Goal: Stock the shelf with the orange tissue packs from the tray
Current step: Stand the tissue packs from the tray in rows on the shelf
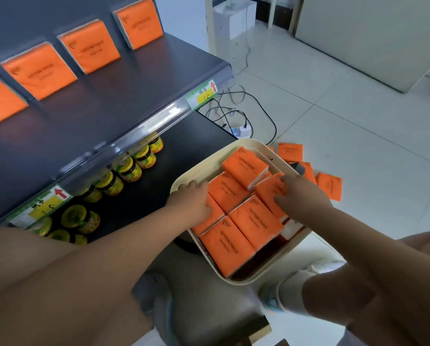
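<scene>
Had left grip [191,198] curled round one orange tissue pack [209,222], right grip [302,196] pinching a second pack [269,191], both in the tray [236,146] right of the shelf [109,96], probably to carry two per trip.

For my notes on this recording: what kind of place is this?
Probably a small shop, perhaps a mock one: a shelf with price labels on its edge, orange tissue packs lined up on it, jars below.

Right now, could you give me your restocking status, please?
Left hand, right hand each grip a pack in tray. Four packs on shelf. Nothing blocking.
</scene>
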A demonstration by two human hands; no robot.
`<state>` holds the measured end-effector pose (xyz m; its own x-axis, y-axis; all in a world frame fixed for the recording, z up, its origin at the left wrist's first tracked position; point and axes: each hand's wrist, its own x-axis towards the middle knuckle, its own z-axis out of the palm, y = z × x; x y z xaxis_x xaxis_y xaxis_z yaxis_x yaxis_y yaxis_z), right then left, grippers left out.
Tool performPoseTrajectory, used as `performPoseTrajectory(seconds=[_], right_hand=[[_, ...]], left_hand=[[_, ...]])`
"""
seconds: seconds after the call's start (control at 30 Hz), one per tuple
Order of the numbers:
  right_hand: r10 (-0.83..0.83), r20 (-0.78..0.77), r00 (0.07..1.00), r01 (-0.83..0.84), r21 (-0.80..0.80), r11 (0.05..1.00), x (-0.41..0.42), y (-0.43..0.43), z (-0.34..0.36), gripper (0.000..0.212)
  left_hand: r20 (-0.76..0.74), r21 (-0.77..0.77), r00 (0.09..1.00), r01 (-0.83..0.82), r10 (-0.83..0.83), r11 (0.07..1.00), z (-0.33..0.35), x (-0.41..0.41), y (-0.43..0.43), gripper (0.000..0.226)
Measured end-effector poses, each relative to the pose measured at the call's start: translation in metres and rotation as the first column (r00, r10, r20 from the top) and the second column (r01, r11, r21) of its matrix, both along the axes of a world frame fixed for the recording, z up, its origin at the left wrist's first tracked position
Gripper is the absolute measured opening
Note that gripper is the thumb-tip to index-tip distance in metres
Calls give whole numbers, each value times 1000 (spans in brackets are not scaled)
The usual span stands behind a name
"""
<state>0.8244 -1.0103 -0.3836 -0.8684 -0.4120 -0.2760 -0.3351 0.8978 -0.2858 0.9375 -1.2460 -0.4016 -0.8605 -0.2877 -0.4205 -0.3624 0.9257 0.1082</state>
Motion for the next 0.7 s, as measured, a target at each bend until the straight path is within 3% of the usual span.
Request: performPoseTrajectory(seconds=[0.13, 0.3, 0.47, 0.6, 0.7], right_hand=[[-38, -8, 999, 37, -120, 992, -2, -3, -4, 63], [-184, 62, 981, 187, -42, 981, -8, -7, -20, 63], [-234, 189, 954, 236, 12, 972, -8, -6, -23, 48], [-231, 159, 960, 246, -87, 965, -10, -6, -24, 71], [-246, 190, 950, 268, -97, 959, -13, -3, -19, 71]], left_hand=[[56, 9, 991, -118, 118, 993, -8, -2, -13, 53], [94, 9, 985, -145, 144, 989, -8, -3, -18, 51], [73, 0, 984, -163, 163, 987, -8, -6, -15, 54], [98, 17, 976, -197, 194, 980, -2, -11, -17, 47], [89, 8, 975, -204, 202, 979, 2, -13, -18, 48]])
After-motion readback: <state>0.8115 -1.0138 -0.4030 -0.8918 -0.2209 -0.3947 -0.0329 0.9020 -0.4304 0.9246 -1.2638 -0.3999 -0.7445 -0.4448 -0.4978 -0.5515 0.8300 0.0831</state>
